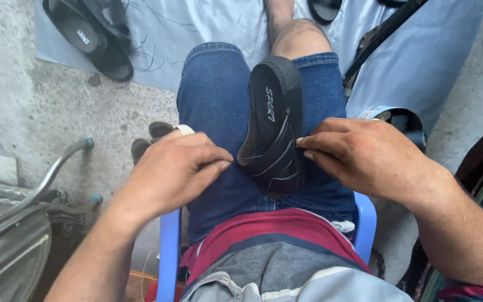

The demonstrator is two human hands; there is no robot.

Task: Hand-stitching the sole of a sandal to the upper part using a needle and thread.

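A black sandal [272, 126] lies lengthwise on the person's lap, across blue denim shorts [219, 106], its heel end pointing far and its strapped toe end near the body. The right hand [364, 156] comes in from the right and its fingertips [303, 146] are drawn together against the right edge of the sandal's straps, pinching or pressing the strap there; exactly how much it has caught between them cannot be told. The left hand [177, 168] rests on the left thigh just beside the sandal, its fingers curled together with the thumb tip close to the sandal's near left edge; whether it holds anything small between them cannot be told. The person sits on a blue plastic chair [170, 251], whose frame shows on both sides of the hips, and wears a striped shirt [275, 246] in red, grey and white. On the far left, two more black sandals [93, 33] lie on a pale sheet [197, 28] spread over the concrete floor [68, 112]. A curved metal bar [46, 179] sits at the near left, and a dark strap [381, 33] runs across the sheet at the far right.
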